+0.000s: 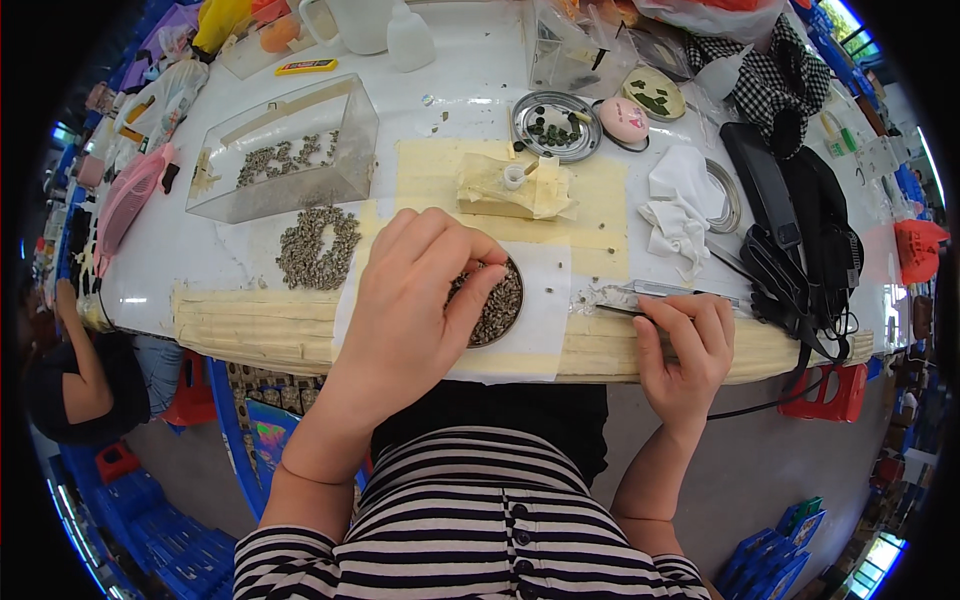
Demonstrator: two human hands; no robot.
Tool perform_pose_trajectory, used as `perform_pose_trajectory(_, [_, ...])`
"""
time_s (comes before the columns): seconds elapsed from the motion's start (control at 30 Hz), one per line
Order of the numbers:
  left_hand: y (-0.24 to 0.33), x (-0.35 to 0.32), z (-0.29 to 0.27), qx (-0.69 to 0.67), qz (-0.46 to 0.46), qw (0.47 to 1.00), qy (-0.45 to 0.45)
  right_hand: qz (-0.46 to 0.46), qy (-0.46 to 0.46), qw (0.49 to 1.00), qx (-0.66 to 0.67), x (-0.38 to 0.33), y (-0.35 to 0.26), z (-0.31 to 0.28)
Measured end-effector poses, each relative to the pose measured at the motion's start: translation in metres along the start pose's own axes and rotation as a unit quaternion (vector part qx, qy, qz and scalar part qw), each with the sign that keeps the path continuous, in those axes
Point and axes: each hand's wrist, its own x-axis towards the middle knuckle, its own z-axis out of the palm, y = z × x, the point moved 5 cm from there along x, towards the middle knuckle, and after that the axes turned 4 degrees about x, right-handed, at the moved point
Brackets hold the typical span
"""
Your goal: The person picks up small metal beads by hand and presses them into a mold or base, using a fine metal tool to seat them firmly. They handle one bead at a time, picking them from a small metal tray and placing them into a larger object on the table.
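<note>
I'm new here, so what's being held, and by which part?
The right hand holds a thin dark tool by its right end. Whether the left hand, over the round dish, pinches anything cannot be told.

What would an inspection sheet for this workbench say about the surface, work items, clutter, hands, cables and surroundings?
Surface: white table, yellowish covering along its near edge; white paper sheet under the dish.
Work items: round dish of small greyish parts; loose pile beside a clear box, more inside; tape-wrapped block.
Clutter: white plastic bottle, crumpled white cloth, black strapped bag, checked cloth.
Left hand: over the dish, thumb and fingertip pinched; any held part too small to tell.
Right hand: holds a slim dark tool.
Cables: thin dark cord below the table's right side.
Surroundings: another person at left, red stool, blue crates.
</note>
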Motion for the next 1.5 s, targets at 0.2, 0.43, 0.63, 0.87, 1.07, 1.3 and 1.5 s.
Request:
perform_pose_trajectory(0.2, [-0.039,-0.027,-0.053,0.058,-0.098,0.989,0.094,-0.004,-0.001,1.000,0.006,0.001,-0.003,-0.001])
perform_pose_trajectory(0.43, [-0.065,-0.045,-0.088,0.107,-0.133,0.979,0.113,-0.030,-0.027,0.997,0.064,0.018,-0.035,0.013])
perform_pose_trajectory(0.63, [-0.068,-0.030,-0.069,0.116,-0.083,0.987,0.070,-0.023,-0.099,0.993,0.056,0.034,-0.042,0.037])
perform_pose_trajectory(0.87, [-0.082,-0.011,-0.060,0.102,-0.047,0.994,-0.005,0.025,-0.146,0.986,0.070,0.044,-0.043,0.052])
perform_pose_trajectory(1.07, [-0.087,-0.016,-0.063,0.082,-0.057,0.995,0.011,0.016,-0.174,0.984,0.030,0.046,-0.048,0.056])
perform_pose_trajectory(1.3, [-0.092,-0.018,-0.068,0.032,-0.085,0.995,0.037,0.016,-0.214,0.977,-0.001,0.046,-0.053,0.061])
perform_pose_trajectory(1.5, [-0.106,-0.035,-0.082,-0.092,-0.186,0.967,0.147,0.003,-0.219,0.975,-0.039,0.048,-0.057,0.064])
